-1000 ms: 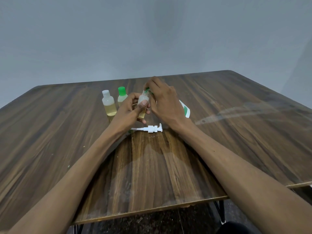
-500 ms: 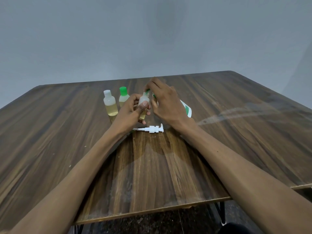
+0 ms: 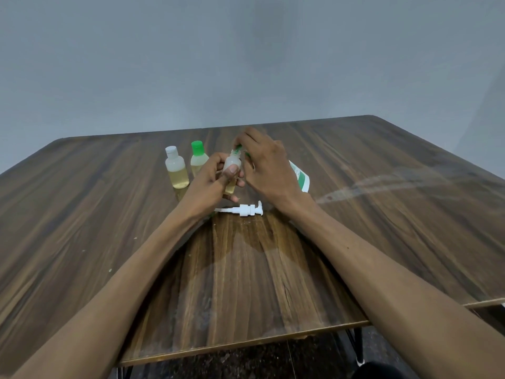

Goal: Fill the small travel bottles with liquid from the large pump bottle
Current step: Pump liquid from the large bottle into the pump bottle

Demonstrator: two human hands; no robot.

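Green cap [image 3: 238, 147] pinched in right hand [image 3: 269, 170] fingertips just above travel bottle [image 3: 232, 170], which left hand [image 3: 210, 184] grips upright over wooden table [image 3: 109, 214]. Risk: misaligned cap cross-threads; squeezing spills yellow liquid.

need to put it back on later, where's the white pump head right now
In the head view the pump head lies flat on the table, centre, just nearer than both hands, below the held small bottle.

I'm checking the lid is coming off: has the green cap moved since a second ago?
Yes. The green cap, pinched by the right hand, has lifted off the held bottle's neck, now bare.
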